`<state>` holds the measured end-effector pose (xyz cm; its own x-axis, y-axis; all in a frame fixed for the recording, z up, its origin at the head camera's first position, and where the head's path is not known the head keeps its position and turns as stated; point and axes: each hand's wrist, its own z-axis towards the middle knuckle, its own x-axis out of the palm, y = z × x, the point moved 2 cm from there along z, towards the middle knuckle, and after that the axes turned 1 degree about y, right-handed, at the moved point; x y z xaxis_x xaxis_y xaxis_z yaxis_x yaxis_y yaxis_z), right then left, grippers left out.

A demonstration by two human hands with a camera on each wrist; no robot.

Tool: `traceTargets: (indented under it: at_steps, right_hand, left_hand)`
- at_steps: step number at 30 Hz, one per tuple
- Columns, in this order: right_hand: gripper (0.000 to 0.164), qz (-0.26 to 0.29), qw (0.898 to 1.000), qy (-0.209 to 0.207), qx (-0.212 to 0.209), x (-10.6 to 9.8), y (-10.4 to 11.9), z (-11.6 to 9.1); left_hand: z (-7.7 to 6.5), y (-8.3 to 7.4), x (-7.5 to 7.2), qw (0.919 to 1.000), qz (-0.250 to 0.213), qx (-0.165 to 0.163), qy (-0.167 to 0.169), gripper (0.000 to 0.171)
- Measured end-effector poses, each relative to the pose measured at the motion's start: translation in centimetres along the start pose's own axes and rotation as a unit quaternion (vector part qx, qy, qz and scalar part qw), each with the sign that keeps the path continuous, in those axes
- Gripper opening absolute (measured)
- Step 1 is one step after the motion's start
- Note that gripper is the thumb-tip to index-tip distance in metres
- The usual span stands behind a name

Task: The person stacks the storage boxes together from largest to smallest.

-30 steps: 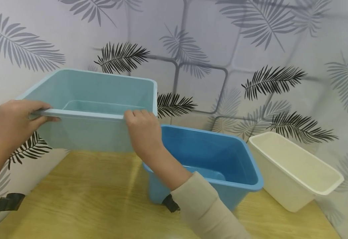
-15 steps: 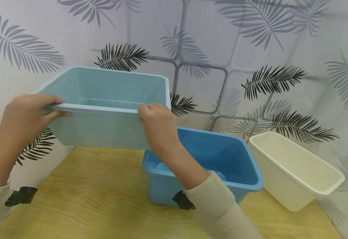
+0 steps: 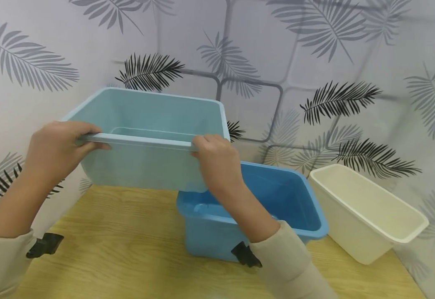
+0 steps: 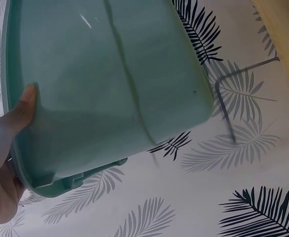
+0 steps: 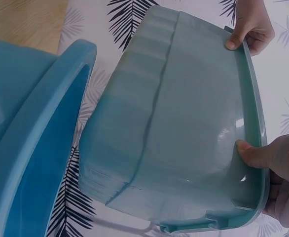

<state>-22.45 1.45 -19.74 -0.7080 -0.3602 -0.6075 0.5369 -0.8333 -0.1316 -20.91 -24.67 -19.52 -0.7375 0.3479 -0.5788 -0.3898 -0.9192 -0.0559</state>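
A pale teal plastic bin (image 3: 146, 166) hangs in the air above the table, its mouth facing up and tipped toward the viewer. My left hand (image 3: 58, 147) grips the near rim at its left end, thumb outside on the wall. At the right end of that rim, my right hand (image 3: 219, 162) holds on in the same way. The right wrist view shows both thumbs pressed on the teal wall (image 5: 198, 98). Below and to the right stands a blue bin (image 3: 277, 182), upright on the table; my right forearm and the teal bin's corner hide part of it.
A cream bin (image 3: 367, 207) stands at the right of the blue bin, close against it. All this is over a wood-grain table (image 3: 120, 249). Behind rises a wall covering (image 3: 254, 50) with a leaf pattern, near the table's far edge.
Both hands have carried the teal bin to the right, and its right corner now overlaps the blue bin's left part in the head view. The blue and cream bins have stayed put.
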Motion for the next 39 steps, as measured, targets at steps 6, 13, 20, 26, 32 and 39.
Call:
traceTargets:
  at_steps: [6, 13, 20, 26, 32, 39]
  right_hand:
    - [0.018, 0.018, 1.0, 0.003, 0.002, -0.4, -1.0, -0.5]
    - [0.019, 0.028, 1.0, 0.004, 0.008, -0.6, -2.1, -1.5]
    - [0.019, 0.036, 0.999, 0.006, 0.01, -1.1, -3.0, -2.2]
    - [0.019, 0.031, 0.999, 0.001, 0.008, -1.8, -3.7, -2.5]
    - [0.021, 0.039, 0.999, 0.016, 0.021, -2.9, -4.5, -2.6]
    - [0.019, 0.056, 0.997, 0.04, 0.041, -3.5, -5.6, -3.0]
  left_hand:
    - [0.1, -0.9, 0.6, 1.0, -0.004, 0.007, -0.001, 0.026]
    - [0.1, -2.2, 1.4, 0.9997, -0.022, 0.009, -0.002, 0.025]
    - [0.3, -3.0, 2.0, 0.9995, -0.027, 0.012, -0.014, 0.027]
    - [0.5, -3.9, 2.1, 0.9987, -0.031, 0.026, -0.031, 0.029]
    - [0.9, -4.7, 2.6, 0.9976, -0.039, 0.044, -0.038, 0.03]
    - [1.2, -5.8, 3.2, 0.9969, -0.042, 0.05, -0.044, 0.029]
